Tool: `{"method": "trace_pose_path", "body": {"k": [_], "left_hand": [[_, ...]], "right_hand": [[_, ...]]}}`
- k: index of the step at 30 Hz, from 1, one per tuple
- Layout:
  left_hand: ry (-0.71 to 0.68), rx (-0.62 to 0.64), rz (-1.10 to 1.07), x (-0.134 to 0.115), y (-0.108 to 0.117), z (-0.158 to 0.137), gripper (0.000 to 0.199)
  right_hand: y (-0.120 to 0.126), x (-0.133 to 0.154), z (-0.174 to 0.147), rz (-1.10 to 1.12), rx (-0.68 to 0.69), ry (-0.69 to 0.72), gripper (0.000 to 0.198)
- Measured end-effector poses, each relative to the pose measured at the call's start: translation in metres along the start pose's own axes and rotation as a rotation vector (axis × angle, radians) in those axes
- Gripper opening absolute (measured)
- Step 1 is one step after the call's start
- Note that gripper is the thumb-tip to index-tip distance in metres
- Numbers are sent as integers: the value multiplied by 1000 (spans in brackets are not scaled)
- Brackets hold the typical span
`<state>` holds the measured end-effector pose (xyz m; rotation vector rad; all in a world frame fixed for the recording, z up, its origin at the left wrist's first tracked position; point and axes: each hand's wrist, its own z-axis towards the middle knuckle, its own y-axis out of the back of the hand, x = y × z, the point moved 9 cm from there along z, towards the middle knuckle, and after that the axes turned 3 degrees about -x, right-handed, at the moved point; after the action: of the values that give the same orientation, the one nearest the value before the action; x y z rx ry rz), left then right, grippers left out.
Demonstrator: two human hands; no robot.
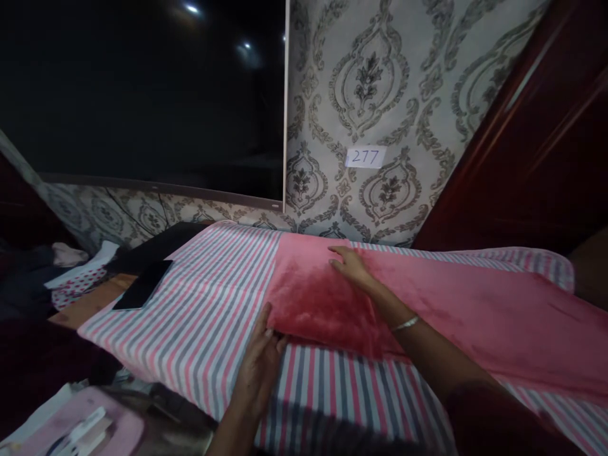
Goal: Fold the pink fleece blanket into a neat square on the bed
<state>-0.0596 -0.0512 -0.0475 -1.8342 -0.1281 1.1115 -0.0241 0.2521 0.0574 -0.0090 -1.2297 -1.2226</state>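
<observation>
A pink plush cloth (456,304) lies spread across a striped sheet (209,285) on a raised surface. Its left part is a squarish, darker red panel that looks like a folded-over layer, though the fold itself is unclear. My left hand (259,361) is at the near left corner of this panel, fingers apart, fingertips touching the edge; some fingers are partly hidden. On the panel's far right part rests my right hand (352,267), its fingers stretched out over the plush and nothing gripped. A bracelet (406,323) circles the right wrist.
A flat black device (144,285) lies at the sheet's left edge, beside a dark flat box (156,244). Behind hangs a large black television (142,95). A pink tray (114,424) with small items stands lower left; dark red wood panelling (532,139) rises at right.
</observation>
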Motion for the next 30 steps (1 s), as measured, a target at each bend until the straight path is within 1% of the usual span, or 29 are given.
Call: {"method": "trace_pose_path", "body": {"k": [3, 6, 9, 12, 15, 19, 23, 25, 27, 30], "left_hand": [[-6, -10, -21, 4, 7, -2, 56], [-15, -26, -35, 9, 14, -3, 56], [2, -23, -41, 13, 20, -2, 63], [35, -28, -61, 15, 25, 0, 71], [76, -24, -84, 18, 29, 0, 74], [138, -4, -110, 28, 36, -5, 84], [162, -5, -87, 36, 49, -8, 90], [163, -2, -91, 36, 51, -9, 86], [174, -5, -90, 32, 50, -11, 79], [220, -86, 11, 18, 49, -20, 64]], "right_hand": [[-53, 15, 49, -37, 104, 16, 47], [-97, 14, 91, -86, 177, -10, 50], [-129, 3, 123, -138, 221, -61, 47], [-152, -12, 145, -175, 259, -115, 43], [-167, -24, 161, -179, 299, -158, 41], [-179, -34, 173, -123, 353, -186, 29], [-180, -36, 173, -23, 303, -173, 28], [-181, -38, 168, 11, 283, -177, 30], [-185, -40, 161, 29, 303, -186, 29], [-186, -40, 156, 40, 357, -193, 30]]}}
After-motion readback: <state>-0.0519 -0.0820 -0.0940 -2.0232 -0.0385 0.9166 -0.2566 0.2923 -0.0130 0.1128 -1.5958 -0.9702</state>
